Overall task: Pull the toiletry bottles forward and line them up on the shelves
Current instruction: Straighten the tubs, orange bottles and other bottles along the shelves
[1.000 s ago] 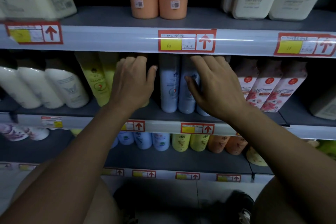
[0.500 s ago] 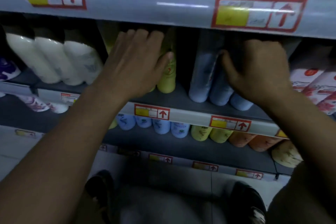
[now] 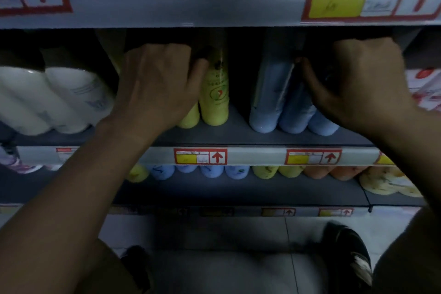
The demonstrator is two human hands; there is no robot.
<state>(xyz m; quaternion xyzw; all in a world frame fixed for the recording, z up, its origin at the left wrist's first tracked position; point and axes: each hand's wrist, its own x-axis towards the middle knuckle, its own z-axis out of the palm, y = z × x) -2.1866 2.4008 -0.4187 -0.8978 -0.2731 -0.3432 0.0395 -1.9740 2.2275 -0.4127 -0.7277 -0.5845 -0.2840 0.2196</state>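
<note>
Both bare forearms reaching up and forward from bottom corners, converging slightly toward hands. Left hand point(image 3: 157, 86) lying back-up, knuckles raised, fingers curling over and away out of sight, thumb point(image 3: 198, 68) pointing right. Right hand point(image 3: 365, 86) lying back-up, fingers bending down and inward, thumb point(image 3: 307, 74) angling left. Hands staying well apart, at roughly same height. Knees showing at bottom corners; feet in dark shoes standing between them.

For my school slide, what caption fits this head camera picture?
Left hand grips yellow bottles while right hand grips blue bottles on the middle shelf.
</note>
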